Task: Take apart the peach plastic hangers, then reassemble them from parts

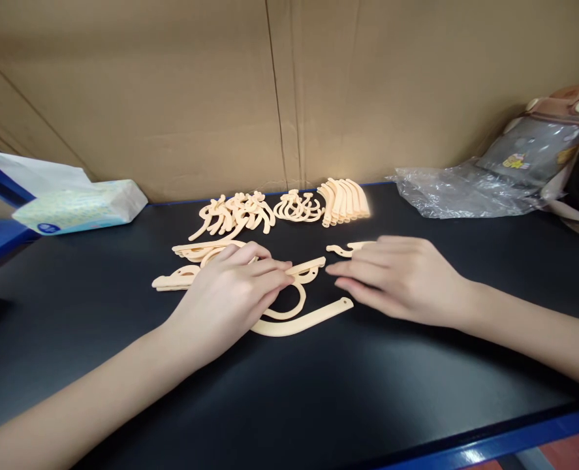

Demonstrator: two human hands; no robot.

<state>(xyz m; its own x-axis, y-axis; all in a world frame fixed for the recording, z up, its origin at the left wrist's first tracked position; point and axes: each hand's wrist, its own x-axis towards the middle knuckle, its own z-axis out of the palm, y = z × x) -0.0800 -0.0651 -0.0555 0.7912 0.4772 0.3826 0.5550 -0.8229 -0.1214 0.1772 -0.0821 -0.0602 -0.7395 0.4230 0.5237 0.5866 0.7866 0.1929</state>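
My left hand (pixel 237 287) is closed over a group of cream-coloured flat pieces at mid-table. Its fingertips grip a straight cream strip (pixel 307 266), whose right end sticks out past them. Below those fingers a ring-shaped piece (pixel 296 307) partly shows, and nearer to me lies a long curved strip (pixel 313 321) with a hole at its end. My right hand (pixel 397 277) hovers just to the right, fingers stretched leftward and a little apart, with nothing seen between them. Behind it a wavy cream piece (pixel 341 250) is partly hidden.
Along the back lie piles of hooked pieces (pixel 235 212), small curved pieces (pixel 299 206) and a neat row of curved strips (pixel 345 201). A tissue pack (pixel 88 207) sits at the left. Clear plastic wrap (pixel 460 192) and a bag (pixel 534 147) are at the right, before a cardboard wall (pixel 196 98).
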